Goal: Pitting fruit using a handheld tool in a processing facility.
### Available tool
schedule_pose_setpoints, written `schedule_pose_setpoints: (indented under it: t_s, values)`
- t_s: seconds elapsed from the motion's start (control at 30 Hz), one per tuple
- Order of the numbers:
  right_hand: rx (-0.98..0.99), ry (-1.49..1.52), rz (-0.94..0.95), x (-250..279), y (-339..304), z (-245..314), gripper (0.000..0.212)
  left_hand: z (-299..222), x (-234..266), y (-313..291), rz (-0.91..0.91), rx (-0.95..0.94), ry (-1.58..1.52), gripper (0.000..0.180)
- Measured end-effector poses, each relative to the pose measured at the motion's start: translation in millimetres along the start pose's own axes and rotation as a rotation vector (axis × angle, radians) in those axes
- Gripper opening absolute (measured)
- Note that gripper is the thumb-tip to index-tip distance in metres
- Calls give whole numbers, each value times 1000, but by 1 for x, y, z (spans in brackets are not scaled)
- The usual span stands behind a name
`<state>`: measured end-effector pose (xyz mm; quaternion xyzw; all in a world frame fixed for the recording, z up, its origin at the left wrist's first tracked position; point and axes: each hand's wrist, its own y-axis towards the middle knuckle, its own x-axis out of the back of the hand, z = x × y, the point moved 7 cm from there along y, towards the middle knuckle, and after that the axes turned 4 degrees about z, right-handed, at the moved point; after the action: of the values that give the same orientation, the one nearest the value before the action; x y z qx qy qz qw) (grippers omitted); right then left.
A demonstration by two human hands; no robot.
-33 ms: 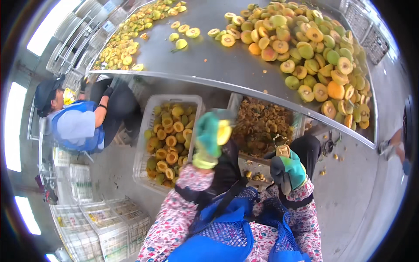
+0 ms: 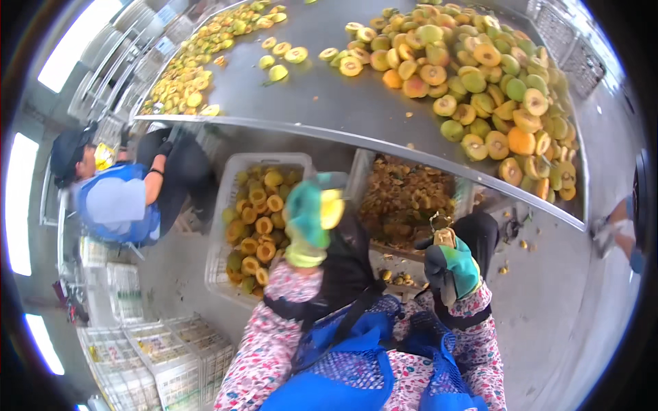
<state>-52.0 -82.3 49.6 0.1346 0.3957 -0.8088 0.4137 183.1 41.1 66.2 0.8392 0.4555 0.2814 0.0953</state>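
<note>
Holds yellow fruit piece (image 2: 332,209) at right side of curled green-gloved left hand (image 2: 306,214); clasps tan wire-tipped tool (image 2: 445,238) in green-gloved right hand (image 2: 458,267).

floral-print sleeves (image 2: 257,356) carry black bands (image 2: 284,309), with green-and-yellow gloves (image 2: 305,214) and a blue part-mesh garment (image 2: 336,383).

The yellow fruit piece (image 2: 332,209) is gripped near the centre of the frame. Its outline is blurred; its longer side stands roughly upright. The tan, blunt-ended implement (image 2: 445,238) is gripped right of centre, blunt end upward. A thin, curved, wire-like part (image 2: 436,218) shows just above that end.
</note>
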Motion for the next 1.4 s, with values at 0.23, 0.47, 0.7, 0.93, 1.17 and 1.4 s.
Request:
schedule_pose_setpoints:
  t_s: [0.23,0.47,0.7,0.93,1.17,1.4]
  values:
    - [126,74,-165,38,-15,-8,27,56,85,32,-365,74,-165,31]
    - [171,-85,-117,34,-15,-17,27,87,61,76,-159,21,880,30]
    - [112,0,-145,39,-17,-11,19,-32,-97,97,-11,-455,451,16]
    - [55,-35,-153,54,-17,-26,28,-67,-245,129,213,-478,260,27]
    - [201,18,-64,90,-24,-42,19,-13,-303,168,400,34,456,58]
    - [135,52,-231,63,-16,-56,13,-2,-297,164,496,2,471,75]
